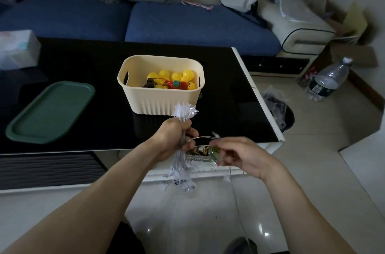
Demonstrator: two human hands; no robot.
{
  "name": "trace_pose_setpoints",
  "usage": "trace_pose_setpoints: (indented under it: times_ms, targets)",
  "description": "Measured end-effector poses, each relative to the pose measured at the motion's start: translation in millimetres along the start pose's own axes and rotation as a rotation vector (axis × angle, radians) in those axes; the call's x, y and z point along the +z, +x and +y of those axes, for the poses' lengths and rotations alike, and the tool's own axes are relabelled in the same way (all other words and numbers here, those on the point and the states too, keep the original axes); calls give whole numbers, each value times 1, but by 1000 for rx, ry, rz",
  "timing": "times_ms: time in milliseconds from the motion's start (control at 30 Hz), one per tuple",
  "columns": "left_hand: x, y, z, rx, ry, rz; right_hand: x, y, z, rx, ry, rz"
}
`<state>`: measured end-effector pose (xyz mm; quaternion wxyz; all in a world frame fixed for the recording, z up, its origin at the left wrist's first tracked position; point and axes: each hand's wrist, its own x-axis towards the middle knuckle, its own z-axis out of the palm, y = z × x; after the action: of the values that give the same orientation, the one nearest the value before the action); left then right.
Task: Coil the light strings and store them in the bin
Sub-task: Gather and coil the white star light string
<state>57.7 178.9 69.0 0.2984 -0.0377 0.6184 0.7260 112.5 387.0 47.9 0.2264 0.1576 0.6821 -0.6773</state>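
The black counter [83, 62] carries a green lid [50, 112] and the cream bin [160, 97], in which a coiled string of yellow ball lights [173, 79] already lies. Just in front of the bin, over the counter's near edge, my left hand [175, 139] grips a clear light string [183, 149] around the bundle's middle, so bulbs fan out above and below the fist. My right hand [239, 156] pinches the thin loose wire [203, 138] arcing across from that bundle.

Water bottle [327, 81] label: too blurred to read.
Green packet [214, 150] print: illegible.
Tissue pack [17, 49]: no legible text.
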Motion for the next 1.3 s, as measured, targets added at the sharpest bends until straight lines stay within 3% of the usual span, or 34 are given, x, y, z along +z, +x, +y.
trace_pose_setpoints:
  times_ms: [133, 233, 400, 533, 800, 933, 1133, 1300]
  targets:
    - [8, -2, 0, -55, -54, -11, -1, -4, -7, -158, 295, 110]
    - [9, 2, -5, -22, -48, 31, 0, -11, -17, -244, 471, 97]
    - [5, 11, -7, 66, -118, 143, -6, -19, -19, -318, 294, 133]
    - [9, 13, -9, 121, -197, 109, -4, -20, -15, -328, 151, 186]
    - [24, 6, -16, 128, -67, 39, 21, -13, -8, -420, -50, 189]
    - [31, 2, -20, 95, 24, -38, 28, -7, -5, -544, -78, 267]
    - [36, 4, -25, 75, 114, -55, 40, -4, 0, -529, -6, 464]
    - [38, 3, -24, 94, 120, -55, 44, -1, 5, -583, -58, 537]
